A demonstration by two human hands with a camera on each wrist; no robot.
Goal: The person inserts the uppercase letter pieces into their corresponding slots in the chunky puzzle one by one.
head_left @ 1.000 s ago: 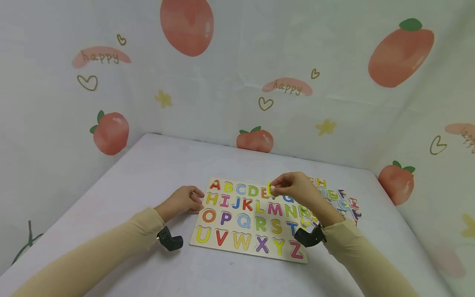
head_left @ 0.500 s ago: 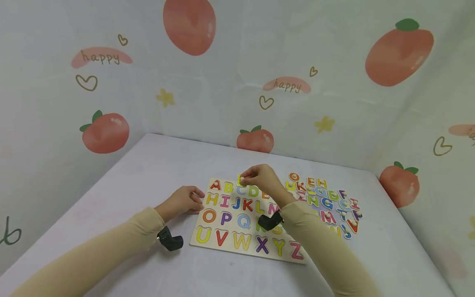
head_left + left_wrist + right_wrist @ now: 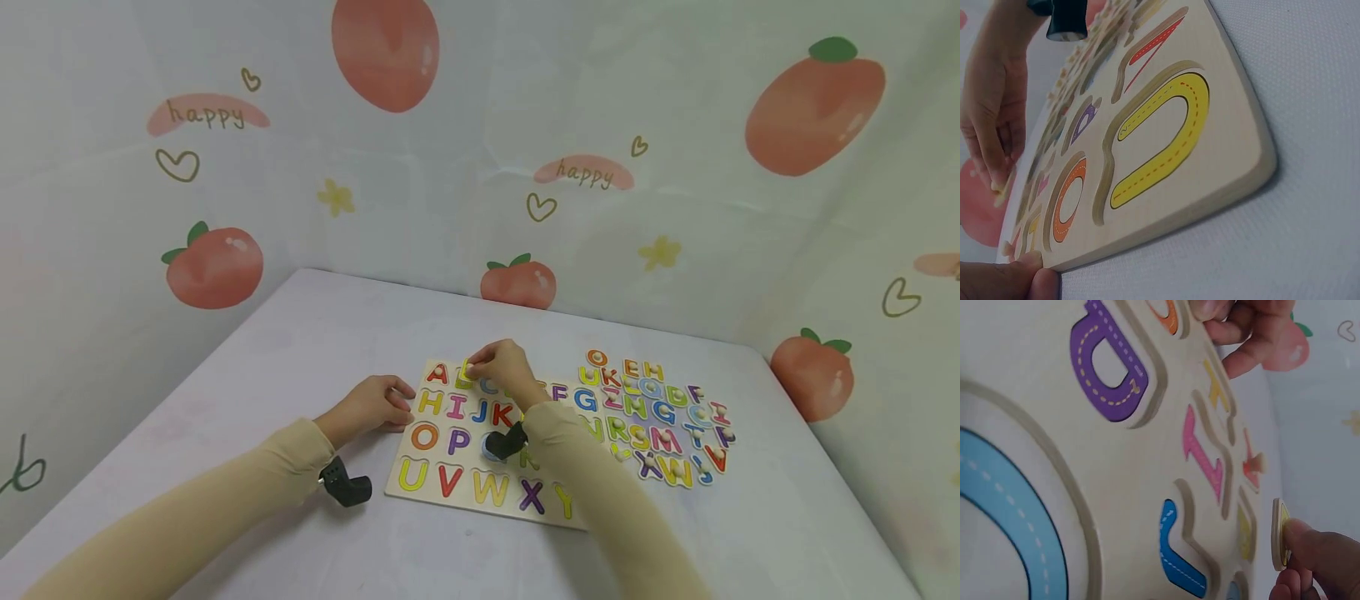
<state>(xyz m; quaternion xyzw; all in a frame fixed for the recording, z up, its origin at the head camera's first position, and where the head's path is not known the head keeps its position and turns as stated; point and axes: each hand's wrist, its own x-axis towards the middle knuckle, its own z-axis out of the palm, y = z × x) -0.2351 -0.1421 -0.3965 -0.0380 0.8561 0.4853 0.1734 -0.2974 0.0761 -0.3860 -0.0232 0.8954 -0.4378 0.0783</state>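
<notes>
Looks like a curtained-off nook; can't tell home or studio. Walled by fruit-printed cloth (image 3: 450, 167) across upper frame, fitted with white-topped table (image 3: 352, 329) below.

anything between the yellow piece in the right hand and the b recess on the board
Nothing visible: the right hand holds the yellow piece clear of the B recess; the A piece sits beside that recess.
</notes>
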